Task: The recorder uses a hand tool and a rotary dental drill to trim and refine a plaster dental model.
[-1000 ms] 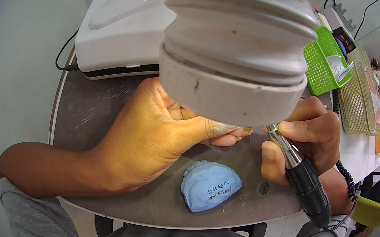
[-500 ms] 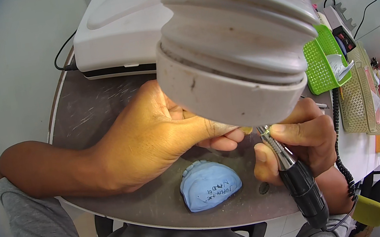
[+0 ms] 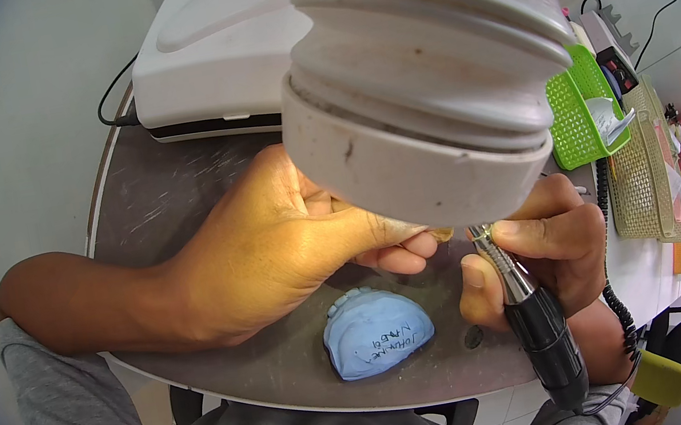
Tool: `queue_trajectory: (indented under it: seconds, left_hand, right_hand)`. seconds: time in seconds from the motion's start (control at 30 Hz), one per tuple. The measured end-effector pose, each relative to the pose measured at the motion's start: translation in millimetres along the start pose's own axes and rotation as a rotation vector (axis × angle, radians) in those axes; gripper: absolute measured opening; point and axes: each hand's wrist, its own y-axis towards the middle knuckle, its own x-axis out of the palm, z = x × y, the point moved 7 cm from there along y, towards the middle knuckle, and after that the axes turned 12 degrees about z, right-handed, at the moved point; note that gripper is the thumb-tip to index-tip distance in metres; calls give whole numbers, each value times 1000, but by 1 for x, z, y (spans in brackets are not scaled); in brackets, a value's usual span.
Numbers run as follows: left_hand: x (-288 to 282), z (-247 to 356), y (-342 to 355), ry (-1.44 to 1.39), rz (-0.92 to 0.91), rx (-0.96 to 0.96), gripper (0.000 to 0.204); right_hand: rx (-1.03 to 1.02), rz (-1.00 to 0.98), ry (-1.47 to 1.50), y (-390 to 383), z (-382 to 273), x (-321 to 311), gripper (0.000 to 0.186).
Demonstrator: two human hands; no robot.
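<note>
My left hand (image 3: 308,231) is closed around a small yellowish piece (image 3: 443,234); most of it is hidden by my fingers and the hose above, so its kind cannot be made out. In my right hand (image 3: 545,250) is a rotary handpiece (image 3: 531,316) with a black body and a metal nose, gripped like a pen. Its tip points up toward the yellowish piece, under the hose's rim; whether they touch is hidden. Between my forearms a blue dental cast (image 3: 376,333) with handwriting on its base lies on the dark tabletop (image 3: 294,364).
A wide white ribbed suction hose (image 3: 427,135) hangs low over my hands. Behind it stands a white machine (image 3: 219,80). On the right are a green basket (image 3: 576,114), a beige woven basket (image 3: 638,190) and a coiled black cord (image 3: 615,302).
My right hand and the handpiece have shifted slightly to the right, a little away from my left fingers. The left hand and the blue cast stay in place.
</note>
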Motion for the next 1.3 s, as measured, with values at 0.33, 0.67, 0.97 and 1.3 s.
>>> queue_trajectory:
  seconds: [0.33,0.67,0.97,1.3]
  left_hand:
    - [-2,-1,2,6,-11,-65,23]
    - [-5,-2,2,19,2,-73,24]
    - [-1,-2,2,-46,-35,-3,26]
    - [-1,-2,0,-43,-18,-39,27]
  right_hand:
    - [-46,5,-8,3,-2,1,33]
    - [-31,23,-23,0,2,5,35]
    - [-44,-45,0,3,-2,2,36]
    - [-38,-62,-6,3,-2,4,39]
